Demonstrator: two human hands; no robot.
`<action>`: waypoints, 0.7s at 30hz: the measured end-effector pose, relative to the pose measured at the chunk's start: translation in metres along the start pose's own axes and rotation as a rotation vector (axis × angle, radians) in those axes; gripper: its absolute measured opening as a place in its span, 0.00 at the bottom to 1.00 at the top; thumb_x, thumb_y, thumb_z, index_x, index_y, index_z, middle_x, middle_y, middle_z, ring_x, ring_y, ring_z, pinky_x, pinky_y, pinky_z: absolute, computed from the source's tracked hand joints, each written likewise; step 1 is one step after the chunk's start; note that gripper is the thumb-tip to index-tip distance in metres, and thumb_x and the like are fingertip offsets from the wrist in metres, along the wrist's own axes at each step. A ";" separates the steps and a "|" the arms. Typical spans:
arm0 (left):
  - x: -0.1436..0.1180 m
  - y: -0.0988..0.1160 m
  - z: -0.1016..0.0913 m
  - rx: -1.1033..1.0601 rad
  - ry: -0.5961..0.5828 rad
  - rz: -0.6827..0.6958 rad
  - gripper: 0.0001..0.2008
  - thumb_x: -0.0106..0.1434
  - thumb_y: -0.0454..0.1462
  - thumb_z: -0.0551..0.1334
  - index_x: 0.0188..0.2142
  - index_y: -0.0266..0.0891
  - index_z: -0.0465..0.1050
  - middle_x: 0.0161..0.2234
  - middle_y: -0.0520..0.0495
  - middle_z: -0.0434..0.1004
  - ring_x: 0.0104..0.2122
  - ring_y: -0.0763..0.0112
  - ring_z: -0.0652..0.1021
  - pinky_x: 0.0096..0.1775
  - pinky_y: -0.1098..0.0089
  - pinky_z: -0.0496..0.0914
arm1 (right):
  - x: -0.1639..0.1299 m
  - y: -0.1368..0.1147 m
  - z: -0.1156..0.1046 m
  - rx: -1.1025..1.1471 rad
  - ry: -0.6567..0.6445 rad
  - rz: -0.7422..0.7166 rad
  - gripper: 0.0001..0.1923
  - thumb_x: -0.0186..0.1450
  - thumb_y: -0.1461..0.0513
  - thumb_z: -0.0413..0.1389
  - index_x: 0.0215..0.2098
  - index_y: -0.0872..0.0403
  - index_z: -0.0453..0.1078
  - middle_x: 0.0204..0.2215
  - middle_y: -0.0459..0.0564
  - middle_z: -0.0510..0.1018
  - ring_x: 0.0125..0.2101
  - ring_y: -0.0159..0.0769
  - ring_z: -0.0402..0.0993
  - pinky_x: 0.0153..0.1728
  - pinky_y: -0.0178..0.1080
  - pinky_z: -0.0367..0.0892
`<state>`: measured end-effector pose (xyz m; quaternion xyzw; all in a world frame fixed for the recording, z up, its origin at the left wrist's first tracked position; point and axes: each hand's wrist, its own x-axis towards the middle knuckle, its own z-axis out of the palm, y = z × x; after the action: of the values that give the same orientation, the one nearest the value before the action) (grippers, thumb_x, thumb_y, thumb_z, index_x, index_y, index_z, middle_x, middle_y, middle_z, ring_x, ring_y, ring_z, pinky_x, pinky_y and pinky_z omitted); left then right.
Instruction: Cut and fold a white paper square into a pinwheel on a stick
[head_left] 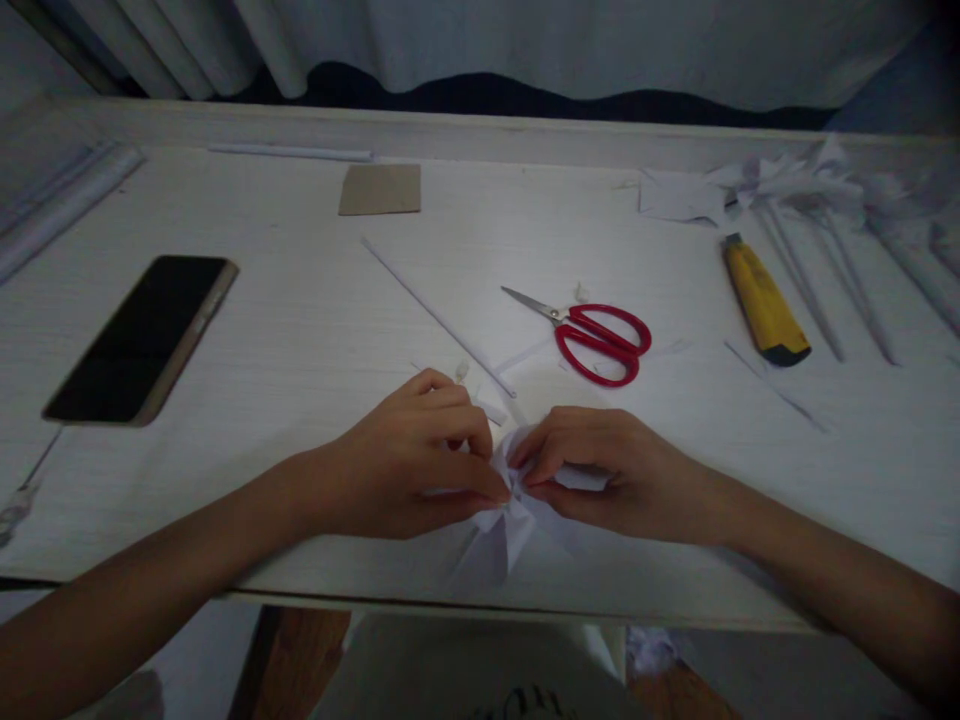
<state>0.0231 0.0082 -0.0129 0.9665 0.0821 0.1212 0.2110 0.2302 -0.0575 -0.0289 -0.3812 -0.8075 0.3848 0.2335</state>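
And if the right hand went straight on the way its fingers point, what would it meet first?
The gathered white paper-like sheet, which the right hand seems to pinch; just past it, probably the left hand, though depth between them is unclear.

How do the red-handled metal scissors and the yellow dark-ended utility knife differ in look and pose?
The scissors have two red handle loops; the knife has one solid yellow body. The scissors' blades point left; the knife's narrow end points mainly toward the pale curtain. Both lie on the white table, untouched.
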 end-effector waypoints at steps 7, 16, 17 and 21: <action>-0.004 0.001 -0.004 0.127 -0.052 0.103 0.06 0.58 0.36 0.55 0.35 0.44 0.69 0.22 0.54 0.68 0.21 0.76 0.65 0.27 0.71 0.56 | -0.001 -0.008 -0.004 -0.026 0.008 0.085 0.06 0.56 0.68 0.53 0.33 0.56 0.67 0.29 0.46 0.70 0.28 0.27 0.66 0.29 0.32 0.61; -0.001 0.014 -0.014 0.028 0.012 -0.228 0.09 0.53 0.42 0.59 0.28 0.38 0.65 0.20 0.55 0.68 0.19 0.79 0.68 0.22 0.77 0.58 | -0.004 -0.012 -0.001 -0.008 0.139 0.161 0.05 0.55 0.68 0.55 0.30 0.55 0.67 0.27 0.44 0.68 0.23 0.23 0.64 0.23 0.28 0.60; 0.000 0.016 -0.013 0.055 0.010 -0.272 0.09 0.54 0.41 0.59 0.26 0.38 0.64 0.19 0.56 0.67 0.18 0.80 0.68 0.22 0.77 0.58 | -0.004 -0.012 0.000 -0.013 0.150 0.165 0.05 0.54 0.68 0.55 0.30 0.55 0.68 0.26 0.43 0.68 0.23 0.23 0.64 0.23 0.28 0.60; 0.003 0.028 -0.011 0.116 -0.038 -0.391 0.12 0.55 0.41 0.56 0.20 0.37 0.64 0.14 0.57 0.63 0.14 0.82 0.64 0.19 0.77 0.53 | -0.005 -0.012 0.001 -0.025 0.186 0.187 0.04 0.54 0.67 0.56 0.29 0.54 0.68 0.25 0.43 0.69 0.23 0.24 0.64 0.23 0.28 0.61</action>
<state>0.0264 -0.0121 0.0092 0.9448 0.2708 0.0549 0.1759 0.2269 -0.0673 -0.0203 -0.4918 -0.7481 0.3576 0.2656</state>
